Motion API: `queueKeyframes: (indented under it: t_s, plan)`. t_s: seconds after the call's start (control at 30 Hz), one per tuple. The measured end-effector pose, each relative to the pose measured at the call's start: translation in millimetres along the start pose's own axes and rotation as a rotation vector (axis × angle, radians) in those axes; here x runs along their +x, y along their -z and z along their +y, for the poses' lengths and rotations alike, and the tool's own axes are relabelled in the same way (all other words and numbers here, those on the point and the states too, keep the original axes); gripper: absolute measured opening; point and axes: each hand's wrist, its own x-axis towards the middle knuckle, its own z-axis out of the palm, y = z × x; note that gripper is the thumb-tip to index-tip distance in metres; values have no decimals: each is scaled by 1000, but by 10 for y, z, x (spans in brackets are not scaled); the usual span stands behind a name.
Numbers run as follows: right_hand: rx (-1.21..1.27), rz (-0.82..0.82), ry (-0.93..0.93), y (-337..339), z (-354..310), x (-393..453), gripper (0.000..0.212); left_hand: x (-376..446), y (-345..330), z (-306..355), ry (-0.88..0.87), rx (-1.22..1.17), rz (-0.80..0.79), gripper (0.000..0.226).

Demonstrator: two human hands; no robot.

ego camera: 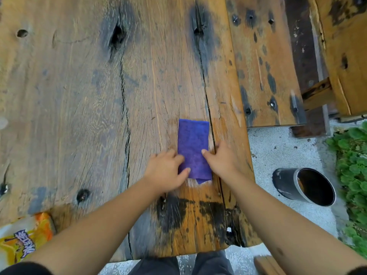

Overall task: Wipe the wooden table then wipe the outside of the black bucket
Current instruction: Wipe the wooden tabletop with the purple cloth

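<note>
A folded purple cloth [193, 147] lies flat on the wooden table [83, 100], near its front right edge. My left hand [165, 171] rests on the cloth's near left edge, fingers and thumb on the fabric. My right hand [220, 158] touches the cloth's right edge, thumb on top of it. The black bucket [294, 184] stands on the pale concrete ground to the right of the table, tilted in view, its mouth open and dark inside.
An orange and white snack bag [21, 241] lies at the table's front left corner. A wooden bench [266, 62] runs along the table's right side. Green plants [355, 165] grow at the far right. Deep cracks and knot holes mark the tabletop.
</note>
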Motion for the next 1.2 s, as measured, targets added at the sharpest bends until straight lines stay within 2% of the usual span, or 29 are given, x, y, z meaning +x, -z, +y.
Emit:
queueKeyframes:
  t_s: [0.13, 0.23, 0.3, 0.47, 0.53, 0.63, 0.77, 0.83, 0.9, 1.0, 1.07, 1.2]
  plan:
    - [-81, 7, 252, 170, -272, 463, 55, 720, 307, -108, 79, -87, 77, 47]
    - [-259, -39, 353, 222, -416, 709, 55, 1153, 452, -168, 76, -131, 9, 58]
    - [-313, -86, 383, 223, -452, 812, 46, 1298, 438, -173, 34, -58, -50, 54]
    - [-308, -121, 447, 250, -457, 837, 22, 1350, 387, -118, -33, -107, -134, 33]
    - [-226, -150, 493, 297, -443, 761, 21, 1272, 443, -119, -51, -119, -133, 17]
    - [-109, -225, 564, 431, -424, 552, 21, 1051, 591, -109, -103, -182, -64, 5]
    - [-91, -208, 694, 554, -311, 84, 25, 571, 656, -55, -153, -200, -56, 8]
    - [-189, -206, 789, 527, -188, -151, 17, 285, 531, -14, -185, -137, -75, 10]
    - [-390, -201, 876, 439, -21, -342, 15, 23, 318, 36, -210, 27, -138, 17]
    - [-680, -310, 859, 252, 265, -532, 47, -235, 25, 63, -203, 186, -240, 41]
    - [-654, -342, 810, 186, 393, -570, 59, -321, -56, 47, -179, 139, -213, 52]
    - [-381, -300, 774, 153, 305, -449, 47, -203, 11, 103, -118, 1, -75, 58]
